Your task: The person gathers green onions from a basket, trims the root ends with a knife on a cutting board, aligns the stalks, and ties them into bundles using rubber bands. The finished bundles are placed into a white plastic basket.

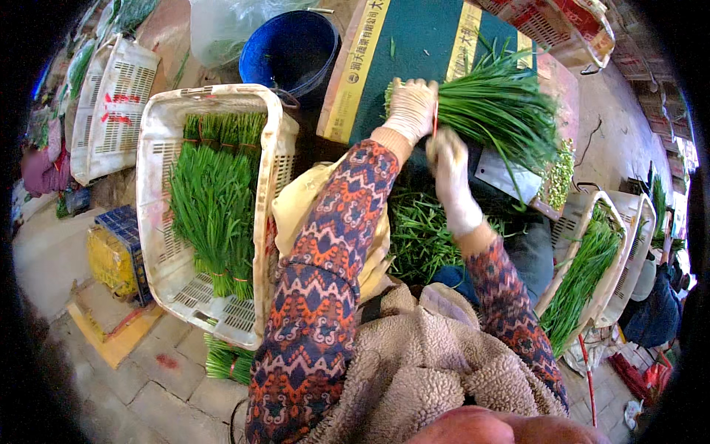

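Note:
A bunch of garlic chives lies across a taped board, its leafy end fanned to the right. My gloved left hand is closed around the bunch near its stem end. A thin red band runs along the edge of that hand, down to my gloved right hand. The right hand is blurred, its fingers bunched on the band's lower end. Partly under the leaves rests a broad-bladed knife, its handle toward the lower right. Loose green trimmings are heaped below my hands.
A white plastic crate on the left holds banded chive bunches. Behind it stands a blue bucket. The board has yellow printed tape. More loose chives fill a crate at right. A yellow-and-blue box sits far left.

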The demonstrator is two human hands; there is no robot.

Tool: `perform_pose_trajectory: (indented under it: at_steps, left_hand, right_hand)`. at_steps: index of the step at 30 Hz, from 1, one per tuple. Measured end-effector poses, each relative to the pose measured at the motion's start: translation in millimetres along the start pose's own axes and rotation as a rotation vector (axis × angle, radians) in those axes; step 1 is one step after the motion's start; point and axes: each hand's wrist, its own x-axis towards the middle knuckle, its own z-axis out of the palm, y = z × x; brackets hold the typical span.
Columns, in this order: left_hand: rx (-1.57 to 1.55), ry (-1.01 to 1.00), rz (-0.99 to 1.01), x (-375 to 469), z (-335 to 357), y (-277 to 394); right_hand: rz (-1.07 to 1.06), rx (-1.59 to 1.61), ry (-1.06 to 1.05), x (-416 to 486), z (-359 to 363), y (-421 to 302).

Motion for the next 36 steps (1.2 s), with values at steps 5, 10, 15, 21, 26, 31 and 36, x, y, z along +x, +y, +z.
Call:
perform_pose_trajectory:
  at_steps: [5,10,15,21,26,31,36]
  left_hand:
    - [0.006,0.026,0.038,3.8,-4.7,3.4]
    - [-0.017,0.418,0.226,-32.4,0.5,9.1]
    - [-1.710,0.135,-0.161,-80.9,62.2,50.5]
    - [-1.862,-0.030,-0.352,-79.3,69.0,45.3]
    - [-1.757,0.163,0.123,-83.1,25.6,81.4]
    - [-1.953,0.415,0.128,-81.2,-51.1,101.1]
    - [-1.348,0.717,0.330,-58.9,-136.3,73.0]
  right_hand:
    - [-0.112,-0.545,-0.131,-8.8,-33.1,45.0]
    - [-0.117,-0.562,-0.176,23.3,-26.3,-30.0]
    - [-0.271,-0.671,-0.233,120.7,24.5,-74.0]
    - [-0.523,-1.302,-0.400,113.9,-10.0,-37.4]
    - [-0.364,-1.327,-0.168,82.4,-52.1,-70.6]
    - [-0.681,-1.377,-0.156,60.0,-32.9,-148.4]
    - [-1.121,-0.979,0.058,63.2,-52.5,-201.3]
